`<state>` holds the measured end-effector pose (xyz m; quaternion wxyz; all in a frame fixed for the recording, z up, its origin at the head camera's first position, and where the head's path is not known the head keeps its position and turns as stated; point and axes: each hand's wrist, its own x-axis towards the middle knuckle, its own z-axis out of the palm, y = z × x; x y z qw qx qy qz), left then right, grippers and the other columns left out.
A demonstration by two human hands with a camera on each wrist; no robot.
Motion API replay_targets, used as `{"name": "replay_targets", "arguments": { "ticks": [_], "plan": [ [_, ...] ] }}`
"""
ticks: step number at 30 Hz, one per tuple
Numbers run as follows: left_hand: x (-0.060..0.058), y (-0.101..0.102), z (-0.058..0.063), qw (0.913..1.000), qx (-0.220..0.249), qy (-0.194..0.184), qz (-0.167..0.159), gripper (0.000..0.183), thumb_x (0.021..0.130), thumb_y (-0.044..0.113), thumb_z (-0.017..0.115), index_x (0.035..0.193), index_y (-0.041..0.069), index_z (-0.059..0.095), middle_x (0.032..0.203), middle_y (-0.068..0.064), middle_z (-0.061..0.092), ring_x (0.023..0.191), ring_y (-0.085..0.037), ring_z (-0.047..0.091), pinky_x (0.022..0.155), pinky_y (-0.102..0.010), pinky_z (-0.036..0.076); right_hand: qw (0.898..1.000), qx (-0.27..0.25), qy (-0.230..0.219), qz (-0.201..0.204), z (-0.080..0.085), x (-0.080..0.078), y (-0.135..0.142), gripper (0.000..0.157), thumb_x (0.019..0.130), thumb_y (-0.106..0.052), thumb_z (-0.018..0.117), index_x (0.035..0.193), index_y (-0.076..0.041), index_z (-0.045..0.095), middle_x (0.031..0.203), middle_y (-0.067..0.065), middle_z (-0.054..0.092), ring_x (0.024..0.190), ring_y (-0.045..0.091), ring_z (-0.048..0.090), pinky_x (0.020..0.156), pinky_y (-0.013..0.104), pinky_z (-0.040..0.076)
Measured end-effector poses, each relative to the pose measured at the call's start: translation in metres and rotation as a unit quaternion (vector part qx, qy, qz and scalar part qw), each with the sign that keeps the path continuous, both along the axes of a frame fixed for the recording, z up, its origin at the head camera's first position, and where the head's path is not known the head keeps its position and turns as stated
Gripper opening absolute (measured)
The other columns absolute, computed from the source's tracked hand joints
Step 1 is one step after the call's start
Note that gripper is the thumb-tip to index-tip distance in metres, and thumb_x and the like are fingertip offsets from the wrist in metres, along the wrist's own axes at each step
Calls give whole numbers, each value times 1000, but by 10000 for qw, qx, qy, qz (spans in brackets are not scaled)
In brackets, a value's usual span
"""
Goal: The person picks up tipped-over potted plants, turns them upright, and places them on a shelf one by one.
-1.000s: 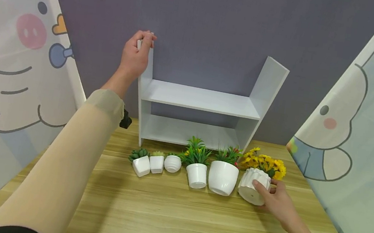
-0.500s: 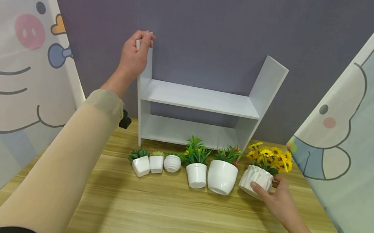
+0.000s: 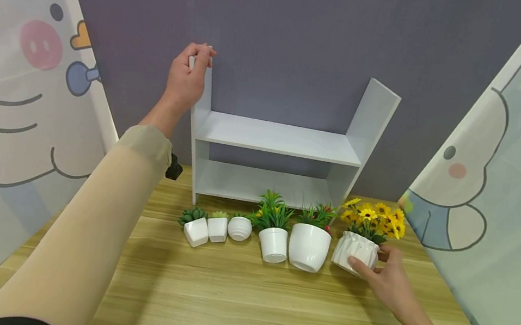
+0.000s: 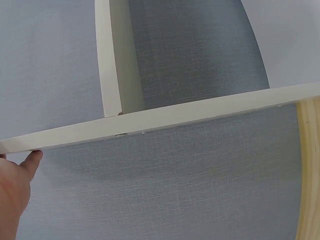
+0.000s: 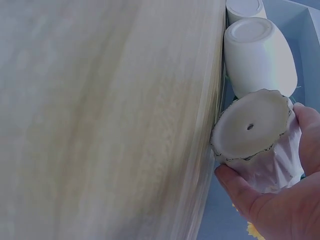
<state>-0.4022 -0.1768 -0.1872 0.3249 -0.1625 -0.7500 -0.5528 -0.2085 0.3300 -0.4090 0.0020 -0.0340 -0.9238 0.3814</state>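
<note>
My left hand point(image 3: 186, 77) grips the top of the left side panel of a white shelf point(image 3: 274, 137); in the left wrist view its thumb point(image 4: 32, 164) presses against the panel's edge. At the right end of a row of potted plants, my right hand point(image 3: 390, 281) holds a ribbed white flowerpot point(image 3: 354, 252) with yellow flowers point(image 3: 374, 218) between thumb and fingers. The right wrist view shows the flowerpot's underside with a small hole. The pot leans slightly in the head view. Just left of it is a larger smooth white pot point(image 3: 309, 248) with green leaves.
Further left lie a white pot with spiky leaves point(image 3: 273, 245) and several small succulents, among them a round pot point(image 3: 239, 229) and a tilted square pot point(image 3: 196, 232). The wooden table point(image 3: 231, 307) runs between cartoon-printed side panels. A grey wall point(image 3: 297, 35) stands behind the shelf.
The flowerpot in my right hand has tipped from showing its base to nearly upright, and its yellow flowers have risen. My left hand stays on the shelf.
</note>
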Motion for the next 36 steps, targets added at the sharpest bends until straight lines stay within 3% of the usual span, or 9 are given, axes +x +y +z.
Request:
{"name": "replay_targets", "arguments": {
  "ticks": [14,21,28,32,36],
  "plan": [
    [-1,0,0,10000,12,-36,-8,32,118,43,47,103,18,62,166,-5,56,161,-2,39,130,-24,29,9999,-121,94,10,-3,-1,-1,106,104,-47,75,160,14,8,156,45,32,124,55,65,80,32,61],
    [-2,1,0,10000,47,-9,-41,31,118,42,47,101,20,61,165,-5,57,160,-2,39,130,-24,30,9997,-205,128,-38,-3,-5,-1,107,103,-47,76,158,14,8,158,44,30,127,57,64,80,31,61],
    [-3,4,1,9999,118,56,-68,31,117,40,50,100,17,62,163,-8,59,160,-3,42,129,-22,31,9986,-432,305,-31,-6,-7,-2,104,102,-40,80,155,14,8,153,43,31,120,52,68,75,26,61],
    [-3,5,1,9999,90,5,-57,30,117,41,50,98,21,61,165,-6,57,159,-3,42,128,-23,32,9986,-413,324,-81,-7,-10,-2,108,101,-40,82,155,14,6,154,43,31,119,50,68,74,24,60],
    [-3,6,1,9999,91,30,-87,32,117,40,50,101,15,62,165,-7,57,159,-4,43,127,-25,34,9988,-304,346,-183,-6,-12,-2,112,99,-41,83,155,15,5,154,44,31,121,52,65,76,25,60]
  ]
}}
